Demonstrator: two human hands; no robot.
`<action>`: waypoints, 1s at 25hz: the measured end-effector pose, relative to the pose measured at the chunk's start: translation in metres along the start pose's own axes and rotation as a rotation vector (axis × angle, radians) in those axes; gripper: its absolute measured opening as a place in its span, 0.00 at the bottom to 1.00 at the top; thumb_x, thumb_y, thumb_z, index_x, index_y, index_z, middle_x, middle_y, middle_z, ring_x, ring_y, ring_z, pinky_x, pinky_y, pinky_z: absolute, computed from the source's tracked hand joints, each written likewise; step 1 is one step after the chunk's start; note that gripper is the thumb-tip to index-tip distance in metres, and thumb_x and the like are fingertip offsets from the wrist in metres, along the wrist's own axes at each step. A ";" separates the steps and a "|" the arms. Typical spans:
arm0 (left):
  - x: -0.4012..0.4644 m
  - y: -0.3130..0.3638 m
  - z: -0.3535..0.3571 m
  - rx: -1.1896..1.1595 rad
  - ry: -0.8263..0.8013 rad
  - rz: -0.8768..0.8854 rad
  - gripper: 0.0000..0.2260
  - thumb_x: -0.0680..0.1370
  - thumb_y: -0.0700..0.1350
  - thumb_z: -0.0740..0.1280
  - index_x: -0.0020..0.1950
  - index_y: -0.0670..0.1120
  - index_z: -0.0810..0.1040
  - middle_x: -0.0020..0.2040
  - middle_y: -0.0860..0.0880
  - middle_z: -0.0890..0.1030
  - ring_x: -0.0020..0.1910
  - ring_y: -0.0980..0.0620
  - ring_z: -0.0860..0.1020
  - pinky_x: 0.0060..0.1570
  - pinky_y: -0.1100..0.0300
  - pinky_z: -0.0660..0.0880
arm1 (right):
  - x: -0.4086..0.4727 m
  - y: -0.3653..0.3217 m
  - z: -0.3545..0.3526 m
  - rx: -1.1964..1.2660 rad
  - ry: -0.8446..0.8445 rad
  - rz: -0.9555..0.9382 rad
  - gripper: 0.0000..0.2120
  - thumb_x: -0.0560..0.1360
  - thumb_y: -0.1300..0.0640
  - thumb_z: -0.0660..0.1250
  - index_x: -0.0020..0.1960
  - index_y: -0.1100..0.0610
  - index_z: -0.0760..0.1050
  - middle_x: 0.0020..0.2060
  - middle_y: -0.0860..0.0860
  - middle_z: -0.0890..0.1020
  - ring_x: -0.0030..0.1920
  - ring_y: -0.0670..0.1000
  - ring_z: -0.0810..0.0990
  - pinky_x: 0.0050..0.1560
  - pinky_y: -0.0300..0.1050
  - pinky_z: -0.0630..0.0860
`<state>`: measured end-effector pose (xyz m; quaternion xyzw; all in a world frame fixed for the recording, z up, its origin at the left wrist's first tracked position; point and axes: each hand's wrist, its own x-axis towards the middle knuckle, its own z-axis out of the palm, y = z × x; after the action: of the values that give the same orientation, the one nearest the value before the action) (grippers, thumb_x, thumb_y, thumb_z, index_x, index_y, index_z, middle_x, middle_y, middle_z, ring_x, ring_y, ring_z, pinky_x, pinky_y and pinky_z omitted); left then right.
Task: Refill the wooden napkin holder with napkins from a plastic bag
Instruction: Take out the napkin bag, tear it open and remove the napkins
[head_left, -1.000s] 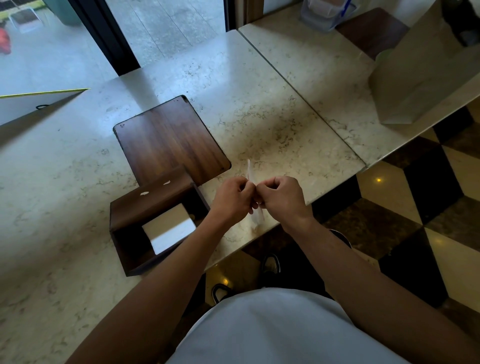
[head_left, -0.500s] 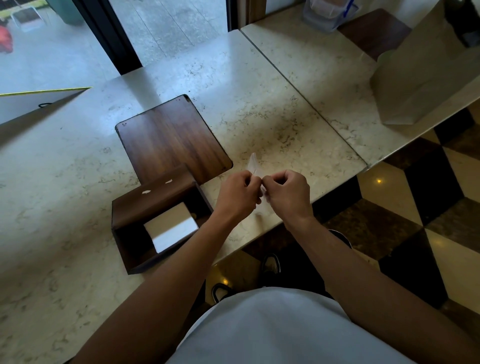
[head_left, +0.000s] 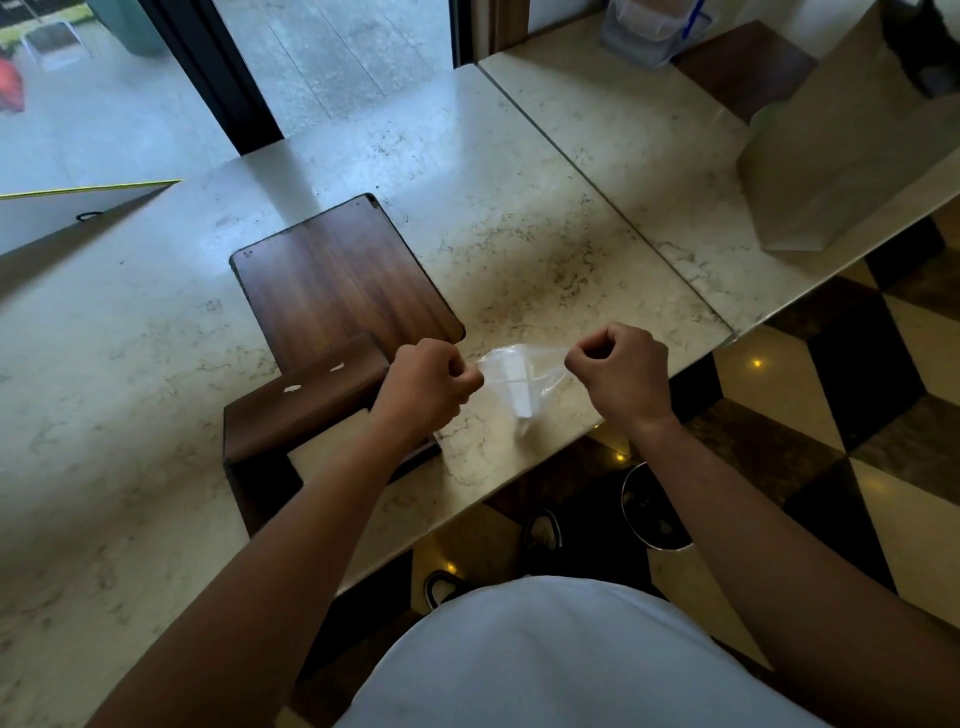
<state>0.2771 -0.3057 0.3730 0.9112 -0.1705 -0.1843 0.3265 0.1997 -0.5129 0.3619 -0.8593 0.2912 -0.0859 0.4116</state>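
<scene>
While each pinches one edge, left hand (head_left: 428, 387) and right hand (head_left: 621, 369) stretch the plastic bag (head_left: 519, 376) between them; napkin holder (head_left: 306, 415) sits just left of the left hand.

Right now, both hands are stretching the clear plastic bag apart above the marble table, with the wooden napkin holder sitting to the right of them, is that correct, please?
Not quite: the head view shows the wooden napkin holder to the left of the hands, partly behind the left hand's forearm. The rest holds: left hand and right hand stretch the clear plastic bag apart above the marble table.

The left forearm (head_left: 332, 467) hides part of the napkin holder (head_left: 291, 415).
</scene>
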 end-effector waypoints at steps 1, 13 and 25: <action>0.001 -0.001 -0.004 0.066 -0.036 0.034 0.15 0.81 0.45 0.68 0.37 0.37 0.81 0.33 0.46 0.84 0.27 0.57 0.82 0.32 0.58 0.83 | 0.001 0.002 -0.002 -0.057 -0.018 -0.060 0.03 0.70 0.56 0.73 0.38 0.53 0.80 0.32 0.42 0.82 0.34 0.41 0.81 0.35 0.33 0.74; 0.001 0.012 0.004 -0.169 -0.061 0.023 0.15 0.82 0.46 0.66 0.41 0.38 0.83 0.34 0.46 0.85 0.27 0.53 0.83 0.31 0.60 0.82 | 0.000 -0.006 0.001 -0.069 -0.059 -0.260 0.09 0.76 0.59 0.66 0.51 0.49 0.68 0.45 0.48 0.79 0.42 0.48 0.82 0.41 0.44 0.79; 0.010 0.012 0.022 -0.308 -0.127 0.073 0.13 0.83 0.51 0.63 0.42 0.51 0.81 0.40 0.54 0.84 0.40 0.57 0.82 0.48 0.51 0.80 | -0.004 -0.017 0.008 -0.101 -0.356 -0.251 0.12 0.78 0.53 0.65 0.57 0.52 0.85 0.59 0.50 0.83 0.57 0.48 0.81 0.60 0.49 0.78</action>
<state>0.2737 -0.3307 0.3629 0.8301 -0.1937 -0.2535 0.4573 0.2062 -0.4969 0.3698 -0.9098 0.1087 0.0315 0.3993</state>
